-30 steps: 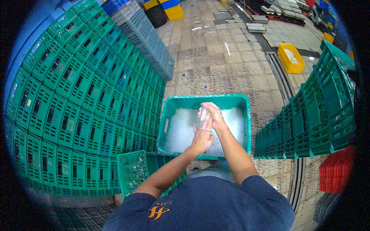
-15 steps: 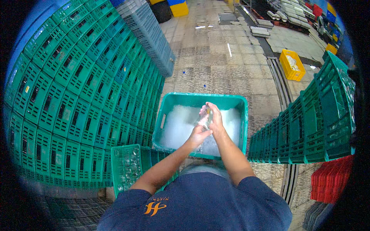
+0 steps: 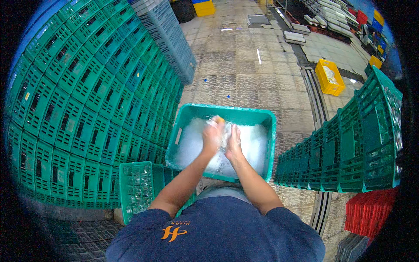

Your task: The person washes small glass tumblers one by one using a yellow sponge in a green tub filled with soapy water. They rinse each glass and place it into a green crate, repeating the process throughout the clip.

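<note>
A green rectangular tub full of white suds stands in front of me. Over it, both hands meet around a clear, wet glass, its outline partly smeared. My right hand is pressed along the glass's right side, fingers pointing up. My left hand, blurred by motion, is curled at the glass's left side. A small yellow piece and something whitish show at its fingertips; their kind cannot be made out. Left of the tub, a green crate holds several clear glasses.
Stacked green crates wall the left side, with grey crates beyond. More green crates rise close on the right, above red crates. A yellow crate with white items stands farther off on the tiled floor.
My hands have come farther apart around the glass, the left shifting left and up, the right slightly left and down. A yellow piece now shows at the left fingertips.
</note>
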`<state>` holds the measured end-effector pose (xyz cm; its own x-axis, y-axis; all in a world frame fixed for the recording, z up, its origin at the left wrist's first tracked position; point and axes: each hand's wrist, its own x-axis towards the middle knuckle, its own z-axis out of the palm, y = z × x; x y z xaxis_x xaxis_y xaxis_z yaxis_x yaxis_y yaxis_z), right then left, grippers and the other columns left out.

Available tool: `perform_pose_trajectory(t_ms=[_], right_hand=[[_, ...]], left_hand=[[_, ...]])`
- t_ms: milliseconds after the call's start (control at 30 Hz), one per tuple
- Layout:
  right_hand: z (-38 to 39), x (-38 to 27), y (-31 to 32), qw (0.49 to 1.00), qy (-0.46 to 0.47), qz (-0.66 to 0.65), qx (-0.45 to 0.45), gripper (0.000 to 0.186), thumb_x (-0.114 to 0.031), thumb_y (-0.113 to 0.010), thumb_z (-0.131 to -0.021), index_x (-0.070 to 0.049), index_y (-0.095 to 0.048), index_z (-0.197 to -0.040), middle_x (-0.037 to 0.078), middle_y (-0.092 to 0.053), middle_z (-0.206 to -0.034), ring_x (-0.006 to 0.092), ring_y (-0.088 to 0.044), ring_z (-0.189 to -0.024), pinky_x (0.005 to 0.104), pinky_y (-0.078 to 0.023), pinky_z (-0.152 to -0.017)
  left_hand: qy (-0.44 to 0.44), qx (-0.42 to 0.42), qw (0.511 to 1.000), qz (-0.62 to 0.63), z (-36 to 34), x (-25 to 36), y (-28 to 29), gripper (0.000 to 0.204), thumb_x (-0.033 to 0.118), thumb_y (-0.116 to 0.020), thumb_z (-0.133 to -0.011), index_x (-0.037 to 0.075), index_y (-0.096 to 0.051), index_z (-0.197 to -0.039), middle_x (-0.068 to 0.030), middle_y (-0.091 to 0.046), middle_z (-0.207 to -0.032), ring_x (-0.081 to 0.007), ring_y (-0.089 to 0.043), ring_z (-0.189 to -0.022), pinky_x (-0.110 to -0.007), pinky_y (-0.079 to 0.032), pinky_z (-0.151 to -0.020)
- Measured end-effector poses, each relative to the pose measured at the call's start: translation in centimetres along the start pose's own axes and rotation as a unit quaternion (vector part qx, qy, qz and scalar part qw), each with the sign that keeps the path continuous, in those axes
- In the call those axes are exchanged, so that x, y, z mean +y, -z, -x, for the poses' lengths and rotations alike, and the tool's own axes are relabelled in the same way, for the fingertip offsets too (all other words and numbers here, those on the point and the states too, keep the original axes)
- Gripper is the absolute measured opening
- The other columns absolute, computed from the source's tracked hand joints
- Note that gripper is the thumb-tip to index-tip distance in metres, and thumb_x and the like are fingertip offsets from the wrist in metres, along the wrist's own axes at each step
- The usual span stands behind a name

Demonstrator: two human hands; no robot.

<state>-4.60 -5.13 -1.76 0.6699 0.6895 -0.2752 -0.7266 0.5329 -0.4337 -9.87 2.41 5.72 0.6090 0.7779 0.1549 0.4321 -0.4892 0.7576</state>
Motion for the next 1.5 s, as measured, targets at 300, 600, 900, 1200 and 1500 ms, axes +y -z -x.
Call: perform_pose_trajectory(t_ms=[300,600,900,1200,1500], right_hand=[[-2.6,0.8,0.9,0.998,-0.015,0.044,0.038,0.060,-0.066,-0.042,-0.104,-0.016,-0.059,-0.131,0.005,-0.061,-0.129,0.0233,-0.060,-0.114,0.0416,-0.052,-0.098],[-1.5,-1.5,-1.5,0.999,-0.025,0.032,0.029,0.065,-0.071,-0.038,-0.102,-0.013,-0.064,-0.116,0.006,-0.069,-0.103,0.0220,-0.068,-0.096,0.0384,-0.057,-0.088],[-0.5,-0.6,-2.5,0.979,-0.185,0.045,-0.068,0.071,-0.074,-0.045,-0.097,-0.014,-0.053,-0.136,0.009,-0.065,-0.119,0.0289,-0.066,-0.101,0.0434,-0.057,-0.083],[-3.4,-1.5,0.5,0.986,0.120,0.108,0.044,0.027,-0.029,-0.077,-0.093,-0.011,-0.058,-0.102,0.001,-0.063,-0.093,0.0145,-0.062,-0.086,0.0315,-0.053,-0.074],[-3.9,-1.4,-0.2,0.973,-0.125,-0.165,0.105,0.046,-0.049,-0.067,-0.089,-0.008,-0.060,-0.109,0.012,-0.066,-0.100,0.0299,-0.066,-0.092,0.0431,-0.056,-0.083]], left_hand=[[-0.280,0.040,0.947,-0.150,0.8,0.2,-1.6,0.040,0.021,-0.046,-0.101,0.000,-0.060,-0.132,-0.0290,-0.065,-0.126,-0.0471,-0.066,-0.106,-0.052,-0.054,-0.094],[-0.135,-0.042,0.990,-0.020,-0.9,-1.7,-1.2,0.033,0.023,-0.054,-0.101,0.004,-0.072,-0.120,-0.0205,-0.073,-0.114,-0.0351,-0.072,-0.101,-0.043,-0.058,-0.089],[-0.106,-0.098,0.987,0.076,-5.7,-3.5,-1.0,0.032,0.030,-0.058,-0.103,0.001,-0.072,-0.100,-0.0230,-0.072,-0.095,-0.0350,-0.071,-0.084,-0.044,-0.056,-0.076],[-0.219,0.082,0.972,-0.036,2.2,-1.1,-3.9,0.025,0.020,-0.059,-0.100,0.004,-0.074,-0.110,-0.0187,-0.073,-0.110,-0.0358,-0.070,-0.100,-0.040,-0.055,-0.090],[-0.027,0.024,0.917,0.396,0.6,-0.7,-2.3,0.013,0.008,-0.060,-0.096,0.000,-0.069,-0.093,-0.0109,-0.071,-0.107,-0.0224,-0.066,-0.104,-0.037,-0.053,-0.094]])
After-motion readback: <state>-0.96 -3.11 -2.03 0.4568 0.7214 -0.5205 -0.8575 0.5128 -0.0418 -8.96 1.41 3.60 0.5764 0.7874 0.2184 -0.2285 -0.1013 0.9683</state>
